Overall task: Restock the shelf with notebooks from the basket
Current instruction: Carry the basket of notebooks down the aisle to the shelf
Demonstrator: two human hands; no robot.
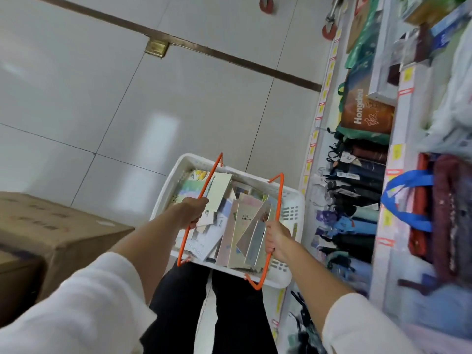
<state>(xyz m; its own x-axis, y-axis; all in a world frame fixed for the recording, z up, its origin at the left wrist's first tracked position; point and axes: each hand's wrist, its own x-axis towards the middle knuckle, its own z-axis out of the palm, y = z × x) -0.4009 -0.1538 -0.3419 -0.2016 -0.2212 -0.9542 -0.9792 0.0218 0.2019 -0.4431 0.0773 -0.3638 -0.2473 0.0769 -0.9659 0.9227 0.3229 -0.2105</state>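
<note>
fingers: left hand is curled round the left handle, knuckles up. right hand is curled round the right handle. both are full grips, nothing else pinched. a pale green notebook stands on edge right against the left fingertips; can't tell if they touch it.

outward: both orange handles belong to the white basket, centre frame, held in front of dark trousers. can't tell if its underside rests on anything. inside is a loose pile of notebooks, some flat, several tipped on edge, one marked "english". looks close to full.

the shelf runs up the right side of the frame, just beside the basket. the levels in view hold folded umbrellas and bags. i see no notebook slot; much of that side is blurred.

progress: my read is early. no notebook is in a hand or on the shelf, so all placing is left. step in hand looks like carrying or positioning the basket. a hand has to come off a handle before any pick.

pose: both arms reach forward and down from the bottom corners, elbows nearly straight, white sleeves pushed back off bare forearms. wrists are level, hands well apart across the basket.

cardboard box lower left, on the tiled floor.
</note>
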